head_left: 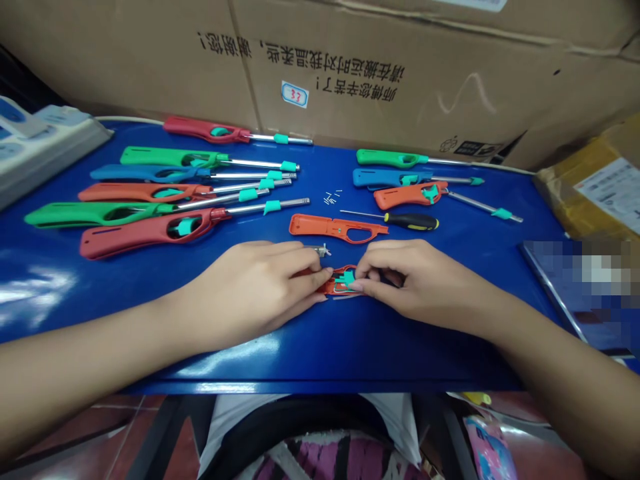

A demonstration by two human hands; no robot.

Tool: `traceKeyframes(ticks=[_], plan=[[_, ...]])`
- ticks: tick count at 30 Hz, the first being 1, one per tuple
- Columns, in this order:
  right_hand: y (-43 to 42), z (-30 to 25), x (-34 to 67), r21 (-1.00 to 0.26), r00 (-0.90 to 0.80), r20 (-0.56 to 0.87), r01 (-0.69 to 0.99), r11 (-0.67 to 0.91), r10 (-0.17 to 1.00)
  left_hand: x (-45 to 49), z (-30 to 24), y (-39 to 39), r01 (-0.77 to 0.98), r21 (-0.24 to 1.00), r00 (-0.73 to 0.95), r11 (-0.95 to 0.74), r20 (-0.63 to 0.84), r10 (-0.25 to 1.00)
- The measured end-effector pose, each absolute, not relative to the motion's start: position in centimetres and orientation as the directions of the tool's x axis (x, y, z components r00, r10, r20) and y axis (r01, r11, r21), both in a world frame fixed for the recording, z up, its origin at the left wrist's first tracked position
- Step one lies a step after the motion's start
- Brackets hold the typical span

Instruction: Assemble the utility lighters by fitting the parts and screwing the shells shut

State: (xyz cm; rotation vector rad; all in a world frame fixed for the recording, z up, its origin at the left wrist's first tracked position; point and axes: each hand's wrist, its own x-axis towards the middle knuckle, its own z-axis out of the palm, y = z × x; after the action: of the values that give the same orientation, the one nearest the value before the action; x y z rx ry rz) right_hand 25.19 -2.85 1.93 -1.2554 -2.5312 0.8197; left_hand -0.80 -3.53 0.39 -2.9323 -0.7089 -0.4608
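Observation:
An orange lighter half-shell point(329, 287) lies on the blue table between my hands, with inner parts showing. My left hand point(265, 283) is closed over its left end, fingertips gripping the shell. The thumb and finger of my right hand point(400, 280) pinch the teal trigger point(344, 279) seated in the shell. A small metal part point(320, 251) with a pale wire sticks out beyond my left fingers. Just behind my hands rests the other orange half-shell point(325, 227), and beside it a screwdriver point(410, 221) with a black and yellow handle. Several tiny screws point(330, 199) are scattered farther back.
Several assembled lighters, such as a red one point(135, 237), lie at the left. Green, blue and orange point(410, 196) lighters lie back right. A large cardboard box point(175, 73) stands along the back, a power strip point(45, 147) at left, a phone point(575, 293) at right.

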Motion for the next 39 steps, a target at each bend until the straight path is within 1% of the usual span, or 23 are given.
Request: traceKeyframes(ticks=[5, 9, 11, 13, 15, 16, 18, 20, 22, 27, 30, 34, 39], plan=[[-3.1, 1.6, 24.8, -0.555, -0.599, -0.055, 0.683, 0.475, 0.799, -0.8, 0.3, -3.4, 0.476, 0.052, 0.836, -0.878, 0.285, 0.47], [-3.2, 1.1, 24.5, -0.547, -0.565, -0.018, 0.696, 0.465, 0.825, -0.7, 0.3, -3.4, 0.475, 0.075, 0.842, -0.877, 0.25, 0.477], [-3.1, 1.1, 24.5, -0.533, -0.557, 0.0, 0.702, 0.471, 0.83, -0.7, 0.3, -3.4, 0.469, 0.05, 0.849, -0.882, 0.25, 0.466], [-2.9, 1.3, 24.8, -0.539, -0.563, 0.012, 0.693, 0.479, 0.827, -0.8, 0.3, -3.4, 0.461, -0.012, 0.863, -0.887, 0.241, 0.445], [-2.8, 1.8, 25.2, -0.534, -0.612, 0.025, 0.661, 0.528, 0.791, -0.8, 0.3, -3.6, 0.451, -0.094, 0.878, -0.888, 0.226, 0.422], [-2.7, 2.0, 25.4, -0.507, -0.661, 0.03, 0.636, 0.581, 0.75, -0.8, 0.3, -3.7, 0.445, -0.135, 0.884, -0.885, 0.222, 0.411], [-2.8, 2.4, 25.8, -0.407, -0.761, 0.022, 0.585, 0.701, 0.648, -0.7, 0.4, -3.9, 0.435, -0.195, 0.892, -0.879, 0.226, 0.391], [-2.9, 2.6, 26.1, -0.309, -0.813, 0.011, 0.551, 0.775, 0.582, -0.7, 0.4, -4.1, 0.435, -0.217, 0.892, -0.874, 0.238, 0.384], [-3.0, 2.7, 26.2, -0.267, -0.817, 0.031, 0.548, 0.792, 0.576, -0.7, 0.5, -4.3, 0.443, -0.214, 0.887, -0.871, 0.244, 0.391], [-3.0, 2.6, 26.3, -0.265, -0.824, 0.06, 0.531, 0.805, 0.564, -0.7, 0.6, -4.4, 0.465, -0.198, 0.875, -0.863, 0.252, 0.414], [-3.1, 2.7, 26.3, -0.207, -0.841, 0.068, 0.514, 0.833, 0.536, -0.7, 0.6, -4.5, 0.472, -0.188, 0.871, -0.861, 0.248, 0.423], [-3.1, 2.9, 26.4, -0.129, -0.84, 0.102, 0.519, 0.845, 0.532, -0.7, 0.5, -4.5, 0.466, -0.171, 0.872, -0.868, 0.253, 0.418], [-2.9, 3.1, 26.4, -0.108, -0.854, 0.08, 0.505, 0.856, 0.514, -0.7, 0.8, -4.3, 0.469, -0.088, 0.859, -0.879, 0.279, 0.43]])
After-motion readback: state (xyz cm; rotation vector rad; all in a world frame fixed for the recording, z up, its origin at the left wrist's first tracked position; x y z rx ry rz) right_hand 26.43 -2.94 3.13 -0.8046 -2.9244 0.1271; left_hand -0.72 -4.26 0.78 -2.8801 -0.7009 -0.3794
